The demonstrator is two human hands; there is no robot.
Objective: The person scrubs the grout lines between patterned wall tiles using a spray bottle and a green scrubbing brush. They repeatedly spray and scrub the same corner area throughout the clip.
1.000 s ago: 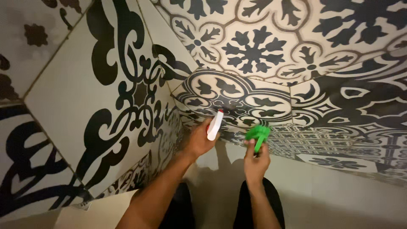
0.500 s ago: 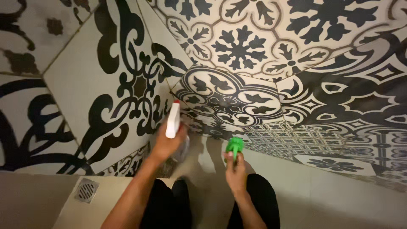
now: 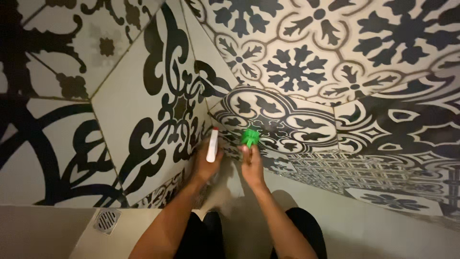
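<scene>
At the corner where two patterned tile walls [image 3: 143, 110] meet, the left hand [image 3: 207, 165] grasps a white spray bottle [image 3: 212, 145], nozzle up, near the tiles. Just beside it, the right hand [image 3: 251, 163] clenches a green scrubber [image 3: 249, 137] against the lower wall. Risk: a slack grip on a wet bottle lets it slip; spray can rebound from the close wall. A floor drain [image 3: 106, 220] lies well apart at lower left. Dark-clad knees [image 3: 206, 235] crowd the space below both forearms.
</scene>
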